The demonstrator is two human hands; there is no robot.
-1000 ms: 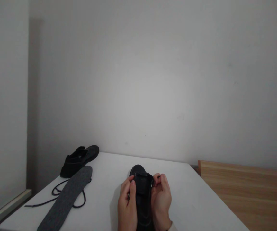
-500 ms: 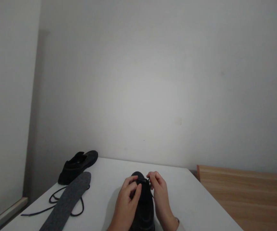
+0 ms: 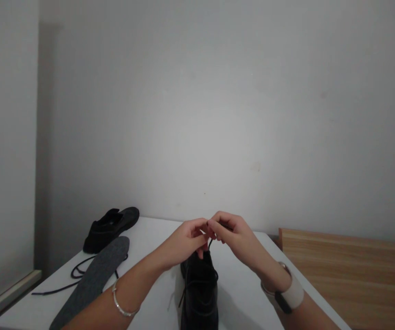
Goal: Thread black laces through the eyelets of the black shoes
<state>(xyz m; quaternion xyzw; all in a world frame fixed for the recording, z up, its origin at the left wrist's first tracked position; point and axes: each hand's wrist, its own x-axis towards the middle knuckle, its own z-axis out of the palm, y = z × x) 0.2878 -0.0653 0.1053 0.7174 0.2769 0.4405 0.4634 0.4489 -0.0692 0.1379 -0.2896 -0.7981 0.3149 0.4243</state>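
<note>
A black lace-up shoe point(image 3: 200, 302) stands on the white table in front of me, its opening toward me and its toe pointing away. From its front a black shoelace point(image 3: 210, 244) rises into my fingers. My right hand point(image 3: 233, 233) is closed in a pinch on the lace, with a dark piece of it showing between the fingers. My left hand point(image 3: 189, 240) meets it fingertip to fingertip above the toe, its fingers curled at the same lace; the exact grip is partly hidden. Another lace end hangs at the shoe's left side.
At the table's point(image 3: 159, 293) back left lies a second black shoe point(image 3: 110, 229). A grey insole point(image 3: 92, 279) rests nearer, over a loose black lace point(image 3: 56, 289). A wall point(image 3: 197, 114) rises behind, and a wooden board point(image 3: 348, 275) stands at the right.
Both hands have risen off the shoe's front and come together, drawing the lace upward. More of the shoe's opening shows. The view has shifted slightly.
</note>
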